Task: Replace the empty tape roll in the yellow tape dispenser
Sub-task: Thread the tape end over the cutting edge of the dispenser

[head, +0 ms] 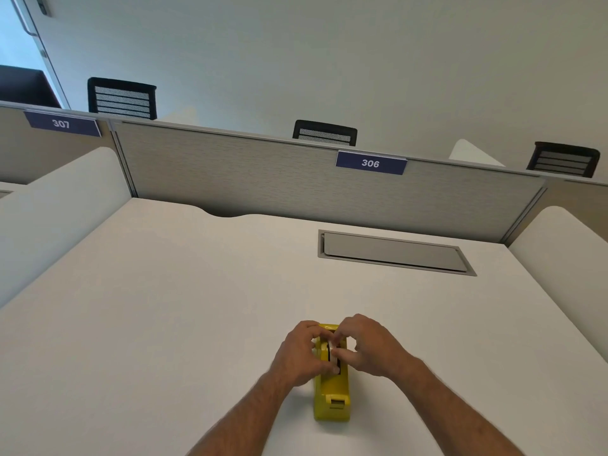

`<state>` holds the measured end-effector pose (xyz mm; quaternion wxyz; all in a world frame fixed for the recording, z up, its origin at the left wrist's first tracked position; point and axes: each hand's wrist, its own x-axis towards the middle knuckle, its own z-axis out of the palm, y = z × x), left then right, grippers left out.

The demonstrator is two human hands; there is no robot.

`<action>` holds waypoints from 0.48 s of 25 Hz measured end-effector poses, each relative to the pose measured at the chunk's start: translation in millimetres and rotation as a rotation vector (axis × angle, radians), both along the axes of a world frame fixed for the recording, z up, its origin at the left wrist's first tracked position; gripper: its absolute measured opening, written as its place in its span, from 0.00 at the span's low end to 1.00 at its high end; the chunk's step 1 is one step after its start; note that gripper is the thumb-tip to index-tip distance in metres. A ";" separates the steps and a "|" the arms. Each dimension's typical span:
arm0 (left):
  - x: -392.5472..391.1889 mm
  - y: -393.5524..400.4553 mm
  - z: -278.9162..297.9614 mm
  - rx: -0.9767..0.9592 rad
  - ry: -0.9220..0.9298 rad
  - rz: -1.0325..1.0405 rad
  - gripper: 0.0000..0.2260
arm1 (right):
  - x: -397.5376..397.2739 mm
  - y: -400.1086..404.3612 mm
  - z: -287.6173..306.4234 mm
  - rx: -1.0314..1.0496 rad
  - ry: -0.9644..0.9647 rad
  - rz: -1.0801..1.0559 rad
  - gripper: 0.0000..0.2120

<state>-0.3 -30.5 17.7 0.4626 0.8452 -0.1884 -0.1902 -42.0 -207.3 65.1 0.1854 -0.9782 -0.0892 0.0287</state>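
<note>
Near the white desk's [164, 307] front edge, our left hand [301, 352] and right hand [370, 345] pinch the white tape roll [333, 352] inside the glossy yellow plastic dispenser [332, 399].

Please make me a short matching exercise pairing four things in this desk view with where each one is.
Things:
1. yellow tape dispenser
2. sign 306
3. sign 307
4. grey cable hatch

Places:
A. partition, far left
B. set flush into the desk, right of centre
C. between the left hand and right hand
D. partition, above the hatch

Pairs: 1-C, 2-D, 3-A, 4-B
</note>
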 end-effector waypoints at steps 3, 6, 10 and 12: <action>-0.2 -0.2 -0.1 0.003 -0.020 -0.006 0.25 | 1.0 0.5 1.6 0.000 0.006 0.017 0.07; -0.4 1.0 -0.3 0.002 -0.030 -0.006 0.25 | 1.2 2.7 1.6 -0.006 -0.002 0.024 0.06; -0.3 1.4 -0.5 -0.011 -0.033 -0.005 0.25 | 1.6 1.3 1.6 -0.024 -0.012 0.008 0.10; -0.2 0.9 -0.1 -0.011 -0.030 -0.006 0.26 | 1.3 -0.4 1.7 -0.043 0.000 0.011 0.14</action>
